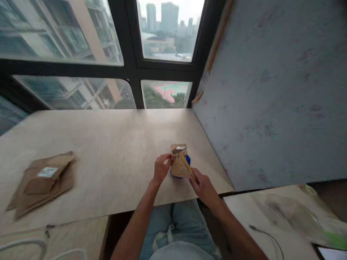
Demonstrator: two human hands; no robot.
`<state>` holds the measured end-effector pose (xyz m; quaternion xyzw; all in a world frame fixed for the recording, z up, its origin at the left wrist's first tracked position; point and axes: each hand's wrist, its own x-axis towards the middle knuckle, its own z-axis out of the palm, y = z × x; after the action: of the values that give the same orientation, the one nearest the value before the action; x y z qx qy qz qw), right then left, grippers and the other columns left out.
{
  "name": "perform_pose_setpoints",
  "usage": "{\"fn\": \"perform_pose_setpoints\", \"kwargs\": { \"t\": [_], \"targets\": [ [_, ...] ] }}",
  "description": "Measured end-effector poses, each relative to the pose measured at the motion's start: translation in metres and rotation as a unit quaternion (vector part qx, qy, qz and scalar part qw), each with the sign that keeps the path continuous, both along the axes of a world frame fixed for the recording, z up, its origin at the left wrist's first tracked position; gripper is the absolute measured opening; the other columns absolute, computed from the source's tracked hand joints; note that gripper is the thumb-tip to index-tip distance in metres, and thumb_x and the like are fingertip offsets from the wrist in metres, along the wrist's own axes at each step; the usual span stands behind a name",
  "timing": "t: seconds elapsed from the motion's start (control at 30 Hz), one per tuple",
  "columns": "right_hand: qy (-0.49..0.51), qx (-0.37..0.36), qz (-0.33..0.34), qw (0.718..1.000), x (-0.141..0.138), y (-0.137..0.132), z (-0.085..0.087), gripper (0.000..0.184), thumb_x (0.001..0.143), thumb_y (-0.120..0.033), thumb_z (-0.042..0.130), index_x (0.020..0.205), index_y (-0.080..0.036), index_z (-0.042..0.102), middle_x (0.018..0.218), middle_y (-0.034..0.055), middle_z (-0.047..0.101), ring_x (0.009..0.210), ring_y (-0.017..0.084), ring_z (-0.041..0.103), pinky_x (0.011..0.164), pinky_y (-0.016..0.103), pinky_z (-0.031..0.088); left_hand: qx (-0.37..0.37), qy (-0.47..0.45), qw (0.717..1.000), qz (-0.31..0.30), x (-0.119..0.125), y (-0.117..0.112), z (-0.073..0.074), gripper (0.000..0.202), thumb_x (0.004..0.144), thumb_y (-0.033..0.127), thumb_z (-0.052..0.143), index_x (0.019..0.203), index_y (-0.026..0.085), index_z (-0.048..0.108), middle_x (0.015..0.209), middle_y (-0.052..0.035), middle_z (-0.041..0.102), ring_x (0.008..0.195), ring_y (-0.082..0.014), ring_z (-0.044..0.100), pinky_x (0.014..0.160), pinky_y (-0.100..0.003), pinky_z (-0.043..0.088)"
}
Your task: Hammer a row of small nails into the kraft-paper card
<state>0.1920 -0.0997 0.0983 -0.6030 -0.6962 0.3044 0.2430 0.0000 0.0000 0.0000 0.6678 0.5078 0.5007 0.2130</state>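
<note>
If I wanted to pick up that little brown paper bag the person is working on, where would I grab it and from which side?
Probably by its left edge, coming in from the left, as the left hand pinches it now. The small brown bag stands upright on the table, with a blue thing behind it. The right hand and a thin stick take up its right side, so the left is freer.

- Both bare forearms reach forward and converge toward the middle.
- The left hand (162, 168) is raised at the wrist, its fingers curled inward in a pinch.
- The right hand (204, 187) lies lower, back upward, its fingers closed in a grip.
</note>
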Motion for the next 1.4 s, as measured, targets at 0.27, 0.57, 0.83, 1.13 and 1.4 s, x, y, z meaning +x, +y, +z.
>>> {"fn": "perform_pose_setpoints", "kwargs": {
  "t": [0.27, 0.57, 0.83, 1.13, 1.4],
  "targets": [
    [0.005, 0.006, 0.013, 1.000, 0.005, 0.003, 0.005, 0.034, 0.095, -0.031, 0.042, 0.120, -0.015, 0.059, 0.092, 0.0093, 0.074, 0.077, 0.023, 0.069, 0.071, 0.029, 0.047, -0.006, -0.021, 1.000, -0.007, 0.003, 0.000, 0.000, 0.018, 0.088, 0.033, 0.064, 0.100, 0.021, 0.071, 0.094, -0.0072, 0.076, 0.086, -0.0208, 0.072, 0.084, -0.038, 0.056],
    [0.003, 0.011, 0.008, 1.000, 0.002, 0.004, 0.006, 0.032, 0.095, -0.032, 0.042, 0.118, -0.017, 0.059, 0.092, 0.0090, 0.074, 0.078, 0.023, 0.069, 0.070, 0.028, 0.047, -0.004, -0.033, 0.999, -0.008, 0.003, -0.001, 0.000, 0.017, 0.089, 0.032, 0.064, 0.099, 0.021, 0.071, 0.094, -0.0077, 0.075, 0.089, -0.0213, 0.071, 0.084, -0.038, 0.056],
    [0.015, 0.015, 0.008, 1.000, -0.001, 0.000, 0.004, 0.032, 0.095, -0.031, 0.043, 0.117, -0.016, 0.061, 0.082, 0.0063, 0.072, 0.066, 0.020, 0.065, 0.063, 0.027, 0.046, -0.006, -0.032, 0.999, 0.002, 0.003, -0.001, 0.000, 0.018, 0.087, 0.030, 0.066, 0.102, 0.021, 0.070, 0.093, -0.0070, 0.076, 0.089, -0.0220, 0.071, 0.086, -0.040, 0.054],
    [-0.018, -0.002, 0.001, 1.000, 0.000, 0.006, -0.005, 0.031, 0.092, -0.027, 0.042, 0.114, -0.016, 0.061, 0.084, 0.0091, 0.074, 0.073, 0.024, 0.069, 0.066, 0.029, 0.047, -0.045, -0.075, 0.996, -0.002, 0.005, -0.004, -0.003, 0.018, 0.086, 0.033, 0.067, 0.100, 0.022, 0.071, 0.096, -0.0068, 0.077, 0.091, -0.0229, 0.073, 0.089, -0.041, 0.055],
    [0.019, 0.024, -0.011, 0.999, 0.001, -0.001, -0.002, 0.033, 0.094, -0.033, 0.043, 0.116, -0.016, 0.061, 0.081, 0.0049, 0.072, 0.066, 0.020, 0.065, 0.064, 0.026, 0.047, -0.072, -0.111, 0.991, -0.025, 0.006, -0.004, -0.002, 0.020, 0.085, 0.033, 0.068, 0.100, 0.021, 0.071, 0.096, -0.0086, 0.077, 0.091, -0.0231, 0.073, 0.086, -0.039, 0.058]
  ]
}}
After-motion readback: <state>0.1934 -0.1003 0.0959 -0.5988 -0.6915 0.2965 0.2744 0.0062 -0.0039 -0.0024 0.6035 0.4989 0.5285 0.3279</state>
